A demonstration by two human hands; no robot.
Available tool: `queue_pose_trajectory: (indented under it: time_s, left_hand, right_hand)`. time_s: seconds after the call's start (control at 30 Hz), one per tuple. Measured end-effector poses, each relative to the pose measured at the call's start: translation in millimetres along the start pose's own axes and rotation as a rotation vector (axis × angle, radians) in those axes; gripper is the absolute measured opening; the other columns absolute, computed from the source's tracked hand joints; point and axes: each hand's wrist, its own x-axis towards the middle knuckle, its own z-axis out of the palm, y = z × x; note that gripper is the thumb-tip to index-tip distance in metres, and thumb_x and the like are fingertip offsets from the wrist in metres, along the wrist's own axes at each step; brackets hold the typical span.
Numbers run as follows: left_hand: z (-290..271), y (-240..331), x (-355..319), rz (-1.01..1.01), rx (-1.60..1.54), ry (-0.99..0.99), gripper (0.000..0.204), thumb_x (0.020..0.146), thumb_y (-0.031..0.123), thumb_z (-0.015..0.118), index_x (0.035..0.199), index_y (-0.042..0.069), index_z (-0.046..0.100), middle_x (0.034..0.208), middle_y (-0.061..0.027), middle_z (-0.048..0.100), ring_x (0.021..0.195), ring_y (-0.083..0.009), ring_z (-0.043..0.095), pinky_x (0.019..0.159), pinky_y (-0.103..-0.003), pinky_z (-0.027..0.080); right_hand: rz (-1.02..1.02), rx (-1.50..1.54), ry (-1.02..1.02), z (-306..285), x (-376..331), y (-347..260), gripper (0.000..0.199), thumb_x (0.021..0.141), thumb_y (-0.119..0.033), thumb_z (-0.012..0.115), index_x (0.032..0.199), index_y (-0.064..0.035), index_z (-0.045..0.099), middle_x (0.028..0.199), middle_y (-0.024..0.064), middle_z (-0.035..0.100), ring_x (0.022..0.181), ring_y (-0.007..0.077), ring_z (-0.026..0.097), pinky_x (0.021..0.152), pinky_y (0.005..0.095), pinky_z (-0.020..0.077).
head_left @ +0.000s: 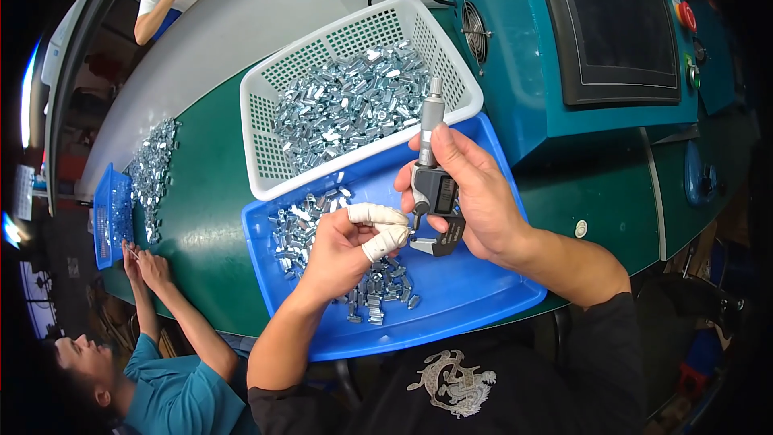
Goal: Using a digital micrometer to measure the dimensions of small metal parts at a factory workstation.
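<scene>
Currently, the right hand (487, 205) grips one micrometer (439, 188) above one blue tray (483, 298), and the two white-wrapped fingers of the left hand (342, 250) are pinched together at its gap, on what looks like one small metal piece (411, 233), mostly hidden. One white basket (250, 117) stands at the tray's far side, both holding too many loose pieces (346, 101) to count.

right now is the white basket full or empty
Partly full: metal pieces lie heaped in the white basket, its far wall showing above them.
</scene>
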Motion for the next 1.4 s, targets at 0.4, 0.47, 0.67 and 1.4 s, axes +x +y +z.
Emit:
queue_pose_trajectory:
  time_s: [0.4, 0.47, 0.67, 1.4]
  left_hand:
    - [-13, 23, 14, 0.456, 0.218, 0.584, 0.042, 0.083, 0.002, 0.065, 0.122, -0.001, 0.048, 0.11, -0.0109, 0.057, 0.083, -0.0121, 0.059, 0.063, -0.023, 0.055]
    - [-18, 20, 12, 0.535, 0.435, 0.69, 0.04, 0.082, 0.003, 0.065, 0.12, -0.001, 0.051, 0.11, -0.0101, 0.058, 0.076, -0.0092, 0.057, 0.057, -0.02, 0.051]
    - [-21, 11, 4, 0.173, 1.162, 0.431, 0.018, 0.072, 0.006, 0.068, 0.09, 0.008, 0.07, 0.078, -0.0112, 0.06, 0.065, -0.0264, 0.059, 0.061, -0.037, 0.048]
    - [-18, 1, 3, 0.351, 1.032, 0.261, 0.018, 0.081, 0.005, 0.063, 0.098, 0.003, 0.058, 0.089, -0.0117, 0.06, 0.081, -0.0275, 0.058, 0.07, -0.036, 0.048]
  right_hand:
    - [-0.025, -0.027, 0.003, 0, 0, 1, 0.044, 0.098, -0.044, 0.035, 0.113, -0.0041, 0.047, 0.082, 0.0103, 0.061, 0.067, 0.0129, 0.061, 0.04, 0.0204, 0.0401]
    - [-0.017, -0.008, 0.008, 1, 0, 1, 0.043, 0.098, -0.043, 0.035, 0.113, -0.0043, 0.047, 0.082, 0.0112, 0.06, 0.068, 0.0144, 0.061, 0.039, 0.0208, 0.0401]
    - [-0.017, -0.01, 0.006, -1, 1, 3, 0.043, 0.098, -0.043, 0.034, 0.112, -0.0047, 0.047, 0.082, 0.0115, 0.061, 0.067, 0.0149, 0.061, 0.04, 0.0213, 0.0401]
    - [-0.003, 0.006, 0.04, 5, -1, 4, 0.04, 0.097, -0.043, 0.037, 0.11, -0.0053, 0.046, 0.08, 0.0127, 0.06, 0.063, 0.0174, 0.06, 0.04, 0.0225, 0.0412]
